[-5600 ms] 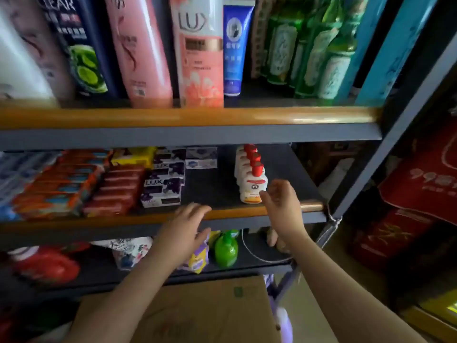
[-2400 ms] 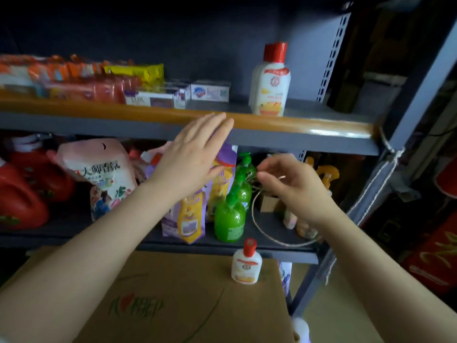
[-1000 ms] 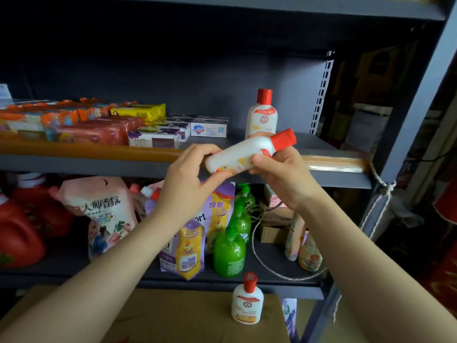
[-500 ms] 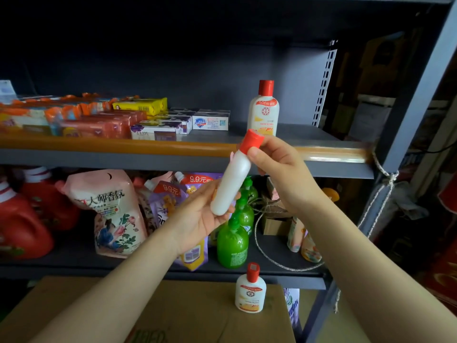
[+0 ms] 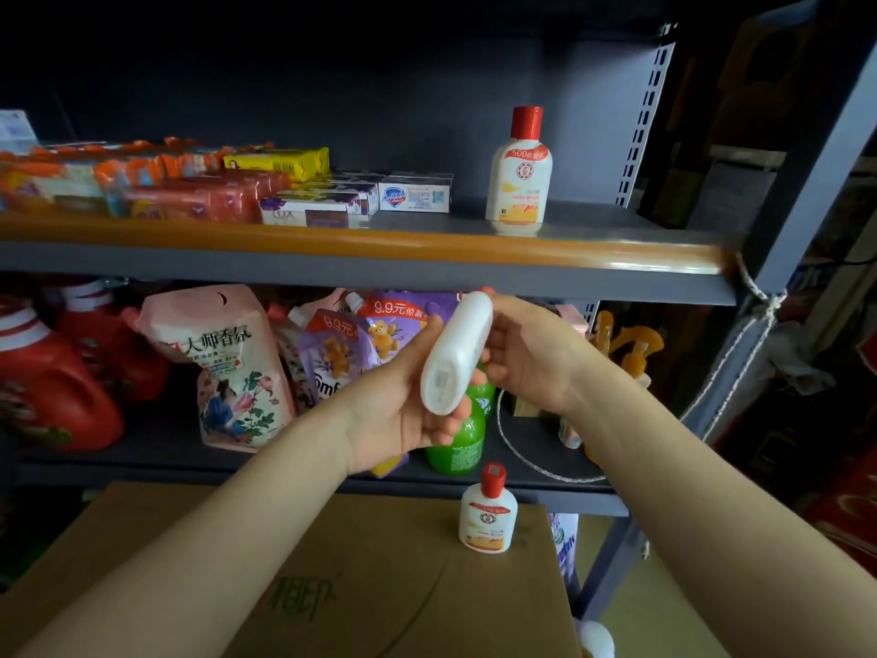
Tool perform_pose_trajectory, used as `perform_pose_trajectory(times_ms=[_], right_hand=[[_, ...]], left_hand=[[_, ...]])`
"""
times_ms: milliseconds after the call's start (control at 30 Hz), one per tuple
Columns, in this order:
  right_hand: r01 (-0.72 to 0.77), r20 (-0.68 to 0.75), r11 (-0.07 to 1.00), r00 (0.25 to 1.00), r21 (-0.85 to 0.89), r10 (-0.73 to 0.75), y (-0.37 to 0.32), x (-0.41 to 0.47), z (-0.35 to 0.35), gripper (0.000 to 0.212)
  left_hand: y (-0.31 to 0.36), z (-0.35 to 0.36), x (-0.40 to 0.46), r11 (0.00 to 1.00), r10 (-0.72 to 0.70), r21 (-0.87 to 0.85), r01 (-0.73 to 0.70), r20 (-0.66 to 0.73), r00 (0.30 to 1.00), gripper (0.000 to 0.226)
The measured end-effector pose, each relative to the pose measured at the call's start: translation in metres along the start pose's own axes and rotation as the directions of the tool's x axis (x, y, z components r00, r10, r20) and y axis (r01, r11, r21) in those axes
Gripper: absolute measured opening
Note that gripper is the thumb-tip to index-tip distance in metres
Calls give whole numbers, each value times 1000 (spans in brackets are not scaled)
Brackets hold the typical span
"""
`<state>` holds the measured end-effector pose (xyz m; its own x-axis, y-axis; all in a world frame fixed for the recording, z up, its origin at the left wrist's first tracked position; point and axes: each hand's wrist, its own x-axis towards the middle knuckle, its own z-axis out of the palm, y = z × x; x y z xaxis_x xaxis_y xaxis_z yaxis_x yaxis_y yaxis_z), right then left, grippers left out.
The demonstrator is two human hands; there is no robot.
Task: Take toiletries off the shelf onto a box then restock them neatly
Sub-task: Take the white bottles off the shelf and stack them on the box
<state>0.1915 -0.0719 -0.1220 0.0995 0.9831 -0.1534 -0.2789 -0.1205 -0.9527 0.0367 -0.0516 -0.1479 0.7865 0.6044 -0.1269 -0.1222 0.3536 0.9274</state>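
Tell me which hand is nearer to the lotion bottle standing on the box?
Right. The right hand is above the lotion bottle on the box; the left hand is up and farther left.

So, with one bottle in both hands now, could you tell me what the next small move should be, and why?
Probably lower the held bottle, gripped by the left hand and right hand, onto the cardboard box beside the bottle already standing there; another waits on the shelf.
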Motion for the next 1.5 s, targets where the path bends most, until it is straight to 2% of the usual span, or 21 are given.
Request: perform_pose_trajectory(times_ms=[133,233,367,467,533,567,633,667,733,800,967,1067,1133,1300,1400,1500], right_hand=[[-177,100,982,980,63,170,5,-1,-5,26],[-197,92,974,978,113,187,11,2,-10,23],[-96,54,990,994,103,90,18,2,-20,21],[20,74,998,997,-61,-16,20,-11,-28,13],[95,141,970,988,-223,-64,26,-20,-37,7],[137,177,929,981,-344,-80,30,-24,-41,6],[245,244,754,963,-609,-115,44,-31,-46,13],[286,279,680,952,-675,-123,52,-32,-48,18],[318,319,629,941,-709,-116,71,-34,-49,26],[341,327,566,936,-751,-131,88,-33,-52,25],[335,273,386,940,-859,-206,111,-33,-57,33],[327,290,304,943,-895,-162,123,-35,-60,30],[280,244,333,959,-901,-146,129,-33,-64,28],[200,163,496,980,-845,-116,131,-24,-76,31],[200,169,573,980,-794,-107,137,-24,-75,32],[254,248,652,963,-714,-104,139,-26,-71,29]], left_hand=[[4,2,-3,995,-49,88,56,-71,996,53],[3,2,-3,993,-63,94,74,-113,992,49],[-11,-2,-4,975,-6,219,48,-191,982,37],[-31,-8,-5,918,65,397,27,-217,974,20],[-50,-16,-2,819,135,574,21,-227,964,11],[-61,-22,0,767,163,642,19,-224,961,11],[-78,-31,1,679,200,734,31,-226,953,18],[-84,-35,1,637,223,770,38,-231,947,22],[-89,-40,1,594,262,803,46,-247,933,31],[-88,-41,-1,619,290,784,37,-273,917,33],[-82,-45,-8,614,327,789,28,-287,901,22],[-86,-49,-8,592,332,805,28,-276,902,15],[-89,-50,-7,588,337,809,26,-273,901,13],[-94,-49,-3,620,293,784,11,-245,924,14],[-107,-49,1,614,212,789,-6,-157,965,28],[-135,-44,6,602,131,798,-18,-77,988,50]])
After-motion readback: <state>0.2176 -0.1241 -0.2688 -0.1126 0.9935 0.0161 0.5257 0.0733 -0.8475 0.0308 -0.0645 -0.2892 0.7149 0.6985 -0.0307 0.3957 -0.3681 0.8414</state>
